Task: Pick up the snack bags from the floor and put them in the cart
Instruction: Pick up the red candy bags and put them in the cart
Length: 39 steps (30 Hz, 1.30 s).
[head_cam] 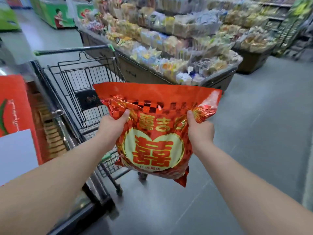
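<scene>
We record a long display table (169, 53) of packaged snacks running along the aisle; blur leaves its labels unreadable. The grey floor (254, 133) lies below. A black wire shopping cart (79, 78) stands left of centre, and the dark plate on its basket carries writing we cannot make out. A red panel (13, 107) at the left edge is cut off, its white script illegible.

The red foil snack bag (154, 150) is held in the air just right of the cart, hiding the cart's near corner. A cream heart bears the character 囍; the gold characters above are partly covered and the small line beneath is blurred.

Both forearms reach forward. The left hand (113, 128) and right hand (199, 131) each grip the bag's upper sides, thumbs on the front and fingers hidden behind.
</scene>
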Each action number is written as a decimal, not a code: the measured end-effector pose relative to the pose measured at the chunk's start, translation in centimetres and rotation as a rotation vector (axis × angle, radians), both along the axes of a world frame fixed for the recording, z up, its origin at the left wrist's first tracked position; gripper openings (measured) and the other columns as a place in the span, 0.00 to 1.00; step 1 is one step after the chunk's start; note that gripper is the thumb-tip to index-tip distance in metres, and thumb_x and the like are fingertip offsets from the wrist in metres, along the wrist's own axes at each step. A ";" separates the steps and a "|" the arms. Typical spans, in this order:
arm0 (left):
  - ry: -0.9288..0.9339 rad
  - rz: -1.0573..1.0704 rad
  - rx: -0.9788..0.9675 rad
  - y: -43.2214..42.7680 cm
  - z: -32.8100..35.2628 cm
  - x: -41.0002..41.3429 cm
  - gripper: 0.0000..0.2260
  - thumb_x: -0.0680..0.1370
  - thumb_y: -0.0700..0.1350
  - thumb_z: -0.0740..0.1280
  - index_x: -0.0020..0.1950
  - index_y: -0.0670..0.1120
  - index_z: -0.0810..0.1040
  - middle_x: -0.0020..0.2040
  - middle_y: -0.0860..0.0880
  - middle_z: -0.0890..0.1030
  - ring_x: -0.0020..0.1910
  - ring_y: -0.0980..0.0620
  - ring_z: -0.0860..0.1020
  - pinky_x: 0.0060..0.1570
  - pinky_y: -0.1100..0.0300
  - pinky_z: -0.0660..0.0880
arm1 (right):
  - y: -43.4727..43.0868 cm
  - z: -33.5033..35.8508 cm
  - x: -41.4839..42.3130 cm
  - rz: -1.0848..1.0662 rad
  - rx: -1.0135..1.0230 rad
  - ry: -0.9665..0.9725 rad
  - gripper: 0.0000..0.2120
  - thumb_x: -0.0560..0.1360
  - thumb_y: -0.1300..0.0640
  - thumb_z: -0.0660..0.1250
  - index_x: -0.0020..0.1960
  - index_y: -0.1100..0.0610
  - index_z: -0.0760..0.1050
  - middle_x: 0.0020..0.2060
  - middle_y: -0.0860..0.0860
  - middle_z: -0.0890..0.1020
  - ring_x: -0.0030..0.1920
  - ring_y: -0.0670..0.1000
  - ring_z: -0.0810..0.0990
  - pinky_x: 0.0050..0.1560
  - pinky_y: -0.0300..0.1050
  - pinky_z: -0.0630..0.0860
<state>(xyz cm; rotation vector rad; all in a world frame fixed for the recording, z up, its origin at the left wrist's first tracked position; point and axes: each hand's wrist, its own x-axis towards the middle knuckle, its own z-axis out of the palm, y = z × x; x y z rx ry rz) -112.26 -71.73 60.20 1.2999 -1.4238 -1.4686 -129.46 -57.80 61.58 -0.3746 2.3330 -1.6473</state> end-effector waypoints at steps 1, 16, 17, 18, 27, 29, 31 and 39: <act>0.001 0.016 0.002 -1.6 0.3 -1.0 0.11 0.75 0.55 0.68 0.40 0.48 0.77 0.39 0.50 0.81 0.39 0.51 0.79 0.33 0.61 0.72 | -1.9 0.3 -1.3 0.015 -0.011 0.003 0.26 0.75 0.42 0.66 0.28 0.58 0.63 0.26 0.52 0.69 0.27 0.52 0.68 0.31 0.47 0.63; 0.030 0.657 -0.067 -17.7 -0.8 -6.1 0.08 0.77 0.49 0.68 0.37 0.51 0.76 0.36 0.54 0.78 0.36 0.54 0.77 0.29 0.65 0.72 | -29.2 -1.4 -11.3 0.668 -0.002 -0.160 0.23 0.73 0.38 0.65 0.47 0.59 0.74 0.41 0.54 0.81 0.42 0.56 0.80 0.47 0.53 0.79; 0.034 0.685 -0.068 -18.3 -1.0 -5.9 0.09 0.77 0.48 0.67 0.37 0.51 0.76 0.36 0.54 0.78 0.35 0.55 0.76 0.27 0.66 0.73 | -30.7 -1.4 -11.2 0.704 -0.008 -0.147 0.18 0.73 0.39 0.65 0.43 0.55 0.74 0.41 0.52 0.81 0.46 0.57 0.81 0.51 0.56 0.79; 0.033 0.711 -0.057 -18.8 -1.1 -5.7 0.09 0.77 0.48 0.67 0.37 0.51 0.76 0.36 0.54 0.78 0.35 0.55 0.76 0.29 0.66 0.73 | -31.9 -1.2 -11.1 0.736 -0.026 -0.142 0.14 0.74 0.41 0.66 0.39 0.51 0.72 0.38 0.49 0.80 0.47 0.57 0.82 0.54 0.58 0.78; -0.100 0.786 0.022 -30.1 -5.4 -2.3 0.07 0.75 0.51 0.68 0.43 0.48 0.79 0.46 0.47 0.82 0.49 0.45 0.80 0.54 0.51 0.77 | -45.3 -5.7 -9.0 0.831 0.059 -0.241 0.12 0.76 0.46 0.66 0.36 0.48 0.71 0.34 0.45 0.77 0.34 0.47 0.75 0.49 0.52 0.77; -0.105 0.766 0.058 -32.8 -7.0 -2.0 0.07 0.77 0.50 0.68 0.47 0.47 0.80 0.47 0.48 0.81 0.50 0.46 0.79 0.51 0.55 0.75 | -48.2 -7.5 -8.4 0.807 0.076 -0.242 0.10 0.76 0.47 0.66 0.39 0.50 0.72 0.34 0.43 0.76 0.34 0.45 0.74 0.46 0.47 0.74; -0.123 0.764 0.089 -35.3 -8.5 -1.8 0.10 0.77 0.50 0.68 0.50 0.44 0.80 0.48 0.47 0.81 0.48 0.47 0.78 0.48 0.58 0.73 | -50.8 -9.0 -8.0 0.775 0.118 -0.223 0.08 0.76 0.47 0.66 0.45 0.52 0.74 0.35 0.42 0.75 0.36 0.46 0.74 0.46 0.45 0.70; -0.200 0.769 0.233 -44.9 -15.4 -0.5 0.09 0.75 0.52 0.69 0.46 0.46 0.79 0.46 0.47 0.82 0.48 0.45 0.80 0.53 0.52 0.77 | -61.1 -16.2 -6.6 0.704 0.347 -0.249 0.27 0.74 0.40 0.65 0.56 0.64 0.70 0.43 0.52 0.76 0.43 0.54 0.74 0.49 0.49 0.73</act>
